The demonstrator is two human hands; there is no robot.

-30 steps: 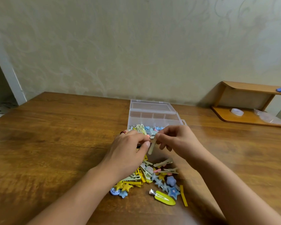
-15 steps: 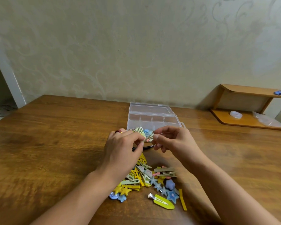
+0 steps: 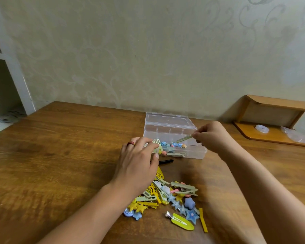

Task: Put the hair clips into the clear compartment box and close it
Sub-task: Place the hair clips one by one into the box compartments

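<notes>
Two hands: right hand (image 3: 212,134) pinching pale clip (image 3: 184,138), left hand (image 3: 137,162) loosely curled, hiding box (image 3: 194,152) corner

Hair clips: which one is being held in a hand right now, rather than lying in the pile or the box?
The slim pale green clip, pinched by the right hand above the clear compartment box. The others lie loose in the pile or inside the box.

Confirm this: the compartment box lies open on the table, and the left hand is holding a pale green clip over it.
Not quite. The head view shows the right hand pinching the pale green clip over the open compartment box on the table; the left hand rests at the box's near left corner.
</notes>
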